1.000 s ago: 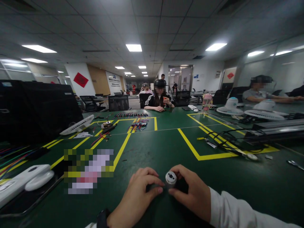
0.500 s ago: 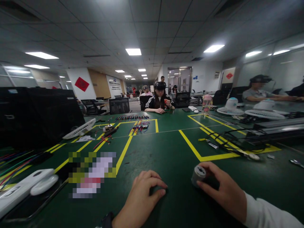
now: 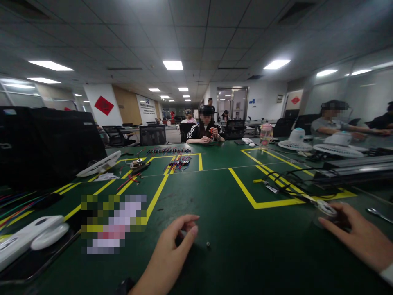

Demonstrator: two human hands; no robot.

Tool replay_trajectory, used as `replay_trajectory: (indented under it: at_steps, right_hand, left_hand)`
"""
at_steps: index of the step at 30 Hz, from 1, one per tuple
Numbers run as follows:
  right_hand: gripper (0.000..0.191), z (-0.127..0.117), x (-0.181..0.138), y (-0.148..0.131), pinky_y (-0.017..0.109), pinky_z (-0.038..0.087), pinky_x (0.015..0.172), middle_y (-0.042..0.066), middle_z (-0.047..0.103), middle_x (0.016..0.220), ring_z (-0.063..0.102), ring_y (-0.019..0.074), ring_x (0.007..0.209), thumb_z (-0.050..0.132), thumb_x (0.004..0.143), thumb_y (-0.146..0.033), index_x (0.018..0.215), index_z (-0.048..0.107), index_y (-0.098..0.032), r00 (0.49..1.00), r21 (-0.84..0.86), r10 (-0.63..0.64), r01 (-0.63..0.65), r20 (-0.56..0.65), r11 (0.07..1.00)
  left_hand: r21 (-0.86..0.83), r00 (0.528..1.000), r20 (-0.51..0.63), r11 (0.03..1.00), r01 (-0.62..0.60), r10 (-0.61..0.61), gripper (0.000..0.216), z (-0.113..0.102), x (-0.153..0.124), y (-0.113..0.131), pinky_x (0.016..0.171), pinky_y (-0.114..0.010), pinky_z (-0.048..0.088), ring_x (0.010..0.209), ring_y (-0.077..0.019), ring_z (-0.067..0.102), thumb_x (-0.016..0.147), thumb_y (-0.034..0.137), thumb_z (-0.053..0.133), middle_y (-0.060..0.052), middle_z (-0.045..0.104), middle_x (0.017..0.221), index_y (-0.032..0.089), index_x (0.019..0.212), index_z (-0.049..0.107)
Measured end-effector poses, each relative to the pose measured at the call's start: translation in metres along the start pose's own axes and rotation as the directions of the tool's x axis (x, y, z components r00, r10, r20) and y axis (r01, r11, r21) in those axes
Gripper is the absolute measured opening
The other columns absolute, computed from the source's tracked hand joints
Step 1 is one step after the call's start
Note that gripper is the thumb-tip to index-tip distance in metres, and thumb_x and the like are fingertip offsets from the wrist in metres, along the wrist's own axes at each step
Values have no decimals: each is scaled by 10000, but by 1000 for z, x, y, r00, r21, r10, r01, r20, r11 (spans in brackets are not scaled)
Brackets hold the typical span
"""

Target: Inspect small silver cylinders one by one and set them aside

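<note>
In the head view my right hand (image 3: 357, 235) grips a short grey metal cylinder (image 3: 322, 215) by its side, thumb and fingers on opposite sides. Its round top end has dark openings and is blurred. My left hand (image 3: 175, 246) hovers at or rests on the table near the middle, fingers loosely bent and thumb apart from the forefinger, with nothing visible between them. Right of its fingertips a tiny metal part (image 3: 208, 244) lies on the green table (image 3: 227, 266).
At left are a white power strip (image 3: 37, 233), a blurred-out packet (image 3: 118, 225) and a black case (image 3: 46, 147). Further off lie wired parts (image 3: 179, 163) and yellow tape outlines. Black cables (image 3: 285, 180) and a wrench (image 3: 379, 214) lie right. A person (image 3: 205, 127) sits opposite.
My right hand has carried the metal cylinder well to the right. My left hand has shifted slightly left and turned, and the tiny metal part now shows beside it.
</note>
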State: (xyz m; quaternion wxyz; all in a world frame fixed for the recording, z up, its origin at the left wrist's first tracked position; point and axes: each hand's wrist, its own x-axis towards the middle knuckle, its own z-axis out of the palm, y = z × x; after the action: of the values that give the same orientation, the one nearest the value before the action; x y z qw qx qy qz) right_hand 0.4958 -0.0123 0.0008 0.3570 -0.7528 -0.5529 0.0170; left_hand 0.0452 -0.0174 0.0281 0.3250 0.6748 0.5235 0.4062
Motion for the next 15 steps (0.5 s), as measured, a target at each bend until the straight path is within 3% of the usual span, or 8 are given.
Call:
replay_trajectory:
  at_steps: [3,6,8,9,11,13,15]
  right_hand:
    - [518,1,5,14,372,464,700,138,600,956,608,249,791,495,752,-585,1074,504,-178,999,-48,-51,50,-12,998]
    - [616,0,7,14,451,436,784,187,578,1013,571,330,904,534,705,-634,1072,516,-140,961,-331,-258,213,-97,919]
    - [629,4,-2,-3,511,374,872,181,541,1115,512,369,1007,541,695,-631,1103,523,-153,841,-476,-520,401,-147,783]
    - [591,9,-10,-17,517,356,900,153,526,1155,493,358,1043,541,714,-599,1126,522,-176,767,-466,-626,507,-138,725]
    - [468,25,-32,-52,464,377,924,90,520,1174,487,281,1073,547,772,-488,1157,516,-223,669,-279,-741,702,-56,655]
    - [371,45,-54,-93,382,406,940,62,511,1178,482,204,1087,510,839,-369,1186,506,-237,661,-21,-748,750,62,661]
    - [368,65,-72,-132,330,408,962,66,481,1217,466,166,1105,466,872,-293,1234,486,-229,657,186,-728,704,198,686]
  left_hand:
    - [-41,995,23,995,95,-94,222,-13,-7,-8,737,-340,483,824,-231,636,858,364,529,-24,682,848,226,977,655]
    - [-61,987,18,985,162,-161,228,-36,-22,-21,666,-307,488,722,-208,629,843,398,529,14,649,728,237,936,661]
    - [-74,980,7,977,200,-200,243,-54,-33,-32,629,-295,489,678,-201,622,821,432,544,21,655,712,247,922,665]
    - [-77,974,-2,971,226,-227,253,-64,-38,-39,625,-294,491,670,-201,622,811,447,554,20,666,721,253,928,667]
    - [-86,960,-49,959,269,-274,258,-80,-46,-52,605,-290,489,642,-201,620,787,465,578,23,676,700,262,915,672]
    - [-117,947,-101,949,294,-306,260,-92,-50,-63,569,-280,481,614,-198,613,761,475,602,27,677,676,267,902,673]
    - [-147,938,-133,943,300,-319,262,-98,-52,-68,533,-270,468,591,-194,603,746,478,615,30,670,654,268,891,672]
